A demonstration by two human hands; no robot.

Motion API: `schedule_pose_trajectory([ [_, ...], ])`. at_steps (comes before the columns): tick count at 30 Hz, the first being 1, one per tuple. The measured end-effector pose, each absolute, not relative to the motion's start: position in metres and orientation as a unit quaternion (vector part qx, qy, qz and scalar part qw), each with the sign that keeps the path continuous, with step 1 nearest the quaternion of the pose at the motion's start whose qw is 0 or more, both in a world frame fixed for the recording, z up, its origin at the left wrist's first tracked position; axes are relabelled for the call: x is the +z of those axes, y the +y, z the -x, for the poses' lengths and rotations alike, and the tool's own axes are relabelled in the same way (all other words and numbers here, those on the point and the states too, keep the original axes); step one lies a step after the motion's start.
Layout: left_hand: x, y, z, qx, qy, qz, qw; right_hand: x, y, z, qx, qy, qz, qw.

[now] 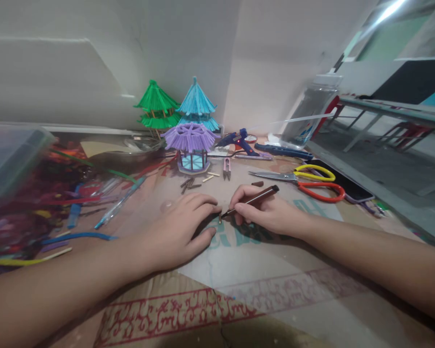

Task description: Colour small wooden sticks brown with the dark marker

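Scrollwork in red (166, 314) crosses the worktop nearest the camera, below a left hand (184, 222) whose thumb is spread from its fingers, fingertips just beside a small stick (220, 219). The right hand (264, 212) pinches a dark brown pen (261, 195), its tip at that stick. Green lettering (250, 234) under the hands is too covered to read. Beyond lie dark brown pieces (191, 184) and pale pieces (208, 178), the latter apparently uncoloured. Farther back, a purple model (191, 139) has one roof tier with an open-framed top; behind it, blue (195, 100) and green (155, 96) models carry two tiers and points, so the purple one looks less complete. Lettering on the clear jar (308, 111) is illegible. Tables (387, 107) stand in the background.
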State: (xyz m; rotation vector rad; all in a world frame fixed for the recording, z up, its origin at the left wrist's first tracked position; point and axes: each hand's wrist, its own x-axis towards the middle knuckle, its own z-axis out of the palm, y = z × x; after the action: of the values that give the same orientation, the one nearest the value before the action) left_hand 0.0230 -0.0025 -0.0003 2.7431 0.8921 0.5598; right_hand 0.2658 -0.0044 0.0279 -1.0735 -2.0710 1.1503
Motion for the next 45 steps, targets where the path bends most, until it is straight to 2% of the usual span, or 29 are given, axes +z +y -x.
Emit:
schedule_pose_trajectory([
  [45, 0.0005, -0.0035, -0.0232, 0.200, 0.308, -0.924, 0.110, 0.0267, -0.0053, -0.2648, 0.407, -0.760, 0.416, 0.288],
])
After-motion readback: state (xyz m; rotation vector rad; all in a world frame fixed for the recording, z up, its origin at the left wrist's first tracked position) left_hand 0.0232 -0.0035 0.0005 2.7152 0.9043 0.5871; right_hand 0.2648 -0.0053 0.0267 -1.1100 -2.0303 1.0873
